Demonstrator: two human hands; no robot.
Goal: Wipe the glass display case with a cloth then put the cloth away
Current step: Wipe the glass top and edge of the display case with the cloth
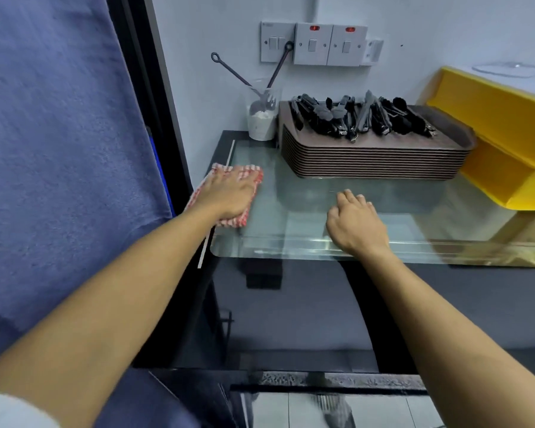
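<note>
1. Red-checked cloth (254,177) lies flat on the case (291,193) top, at its left end, under the left hand (229,196), which presses it with fingers spread
2. Right hand (355,223) rests on the glass, loosely curled, holding nothing
3. Wiping looks underway; putting the cloth away is not yet done

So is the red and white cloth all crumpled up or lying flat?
Flat. The cloth lies spread on the glass top, with the left hand pressing it down with straight fingers.
</note>
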